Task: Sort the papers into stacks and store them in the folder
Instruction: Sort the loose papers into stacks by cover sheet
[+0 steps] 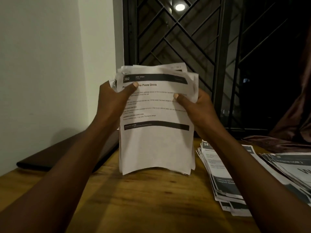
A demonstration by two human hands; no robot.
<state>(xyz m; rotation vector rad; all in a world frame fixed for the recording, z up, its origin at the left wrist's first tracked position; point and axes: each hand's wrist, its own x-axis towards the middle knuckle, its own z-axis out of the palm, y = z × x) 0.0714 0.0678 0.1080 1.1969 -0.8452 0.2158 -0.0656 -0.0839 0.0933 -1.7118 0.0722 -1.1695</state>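
I hold a thick stack of printed white papers (pixel 156 143) upright, with its lower edge just above the wooden table (pixel 143 199). My left hand (pixel 111 100) grips the stack's left edge, thumb on the front page. My right hand (pixel 198 106) grips the right edge, thumb pressed on the text. The top sheet has black header bars and the number 3562. A second pile of papers (pixel 223 174) lies flat on the table at the right. A dark flat folder (pixel 50 155) lies at the table's left, against the wall.
A third, fanned pile of printed sheets (pixel 291 167) lies at the far right. Behind the table stands a window with a dark metal grille (pixel 176 36). A brownish curtain (pixel 292 128) hangs at the right, and a white wall (pixel 42 64) runs along the left.
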